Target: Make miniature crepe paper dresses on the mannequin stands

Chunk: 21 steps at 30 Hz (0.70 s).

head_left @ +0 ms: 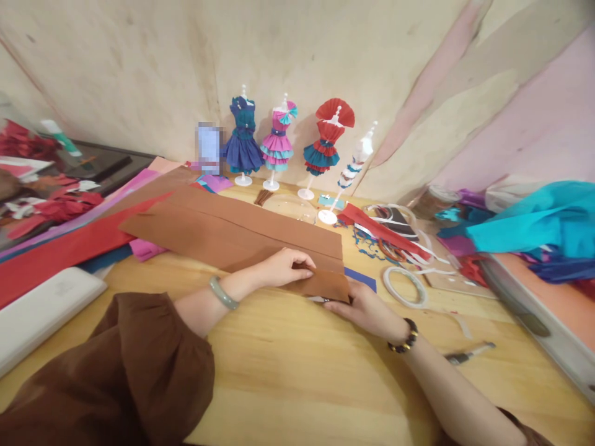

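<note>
A long brown crepe paper sheet [232,226] lies folded across the wooden table [297,378]. My left hand [283,266] rests on its near right end, fingers curled and pinching a fold. My right hand [365,306] grips the same end from below at the corner, fingers tucked under the paper. A blue paper strip [360,279] peeks out beneath that corner. Something small and metallic shows under the paper edge near my right hand; I cannot make it out.
Several small mannequins in paper dresses [279,145] stand at the back wall. Red paper [60,248] and a white pad [41,310] lie left. Tape rolls [404,286], ribbons, a turquoise paper heap [543,226] and a knife [469,354] lie right.
</note>
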Available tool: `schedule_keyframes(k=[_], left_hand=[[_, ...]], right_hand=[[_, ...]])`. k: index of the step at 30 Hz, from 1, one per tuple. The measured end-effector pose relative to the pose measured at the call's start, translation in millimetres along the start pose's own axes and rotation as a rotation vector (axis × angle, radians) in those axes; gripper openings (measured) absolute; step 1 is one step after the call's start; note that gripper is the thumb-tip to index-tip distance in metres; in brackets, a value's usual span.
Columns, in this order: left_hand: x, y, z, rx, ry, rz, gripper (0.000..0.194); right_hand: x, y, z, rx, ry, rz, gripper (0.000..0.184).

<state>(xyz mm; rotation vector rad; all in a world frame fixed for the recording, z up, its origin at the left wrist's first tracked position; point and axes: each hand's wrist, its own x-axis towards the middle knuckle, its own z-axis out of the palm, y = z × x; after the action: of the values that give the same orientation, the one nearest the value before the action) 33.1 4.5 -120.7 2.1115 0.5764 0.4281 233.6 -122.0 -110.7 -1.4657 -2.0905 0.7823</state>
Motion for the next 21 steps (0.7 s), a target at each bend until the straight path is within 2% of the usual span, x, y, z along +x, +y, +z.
schedule_keyframes(k=[21], left_hand=[[0.5, -2.4, 0.4, -0.033, -0.010, 0.000, 0.016]], right_hand=[[-1.7, 3.2, 1.8, -0.083, 0.054, 0.020, 0.025]])
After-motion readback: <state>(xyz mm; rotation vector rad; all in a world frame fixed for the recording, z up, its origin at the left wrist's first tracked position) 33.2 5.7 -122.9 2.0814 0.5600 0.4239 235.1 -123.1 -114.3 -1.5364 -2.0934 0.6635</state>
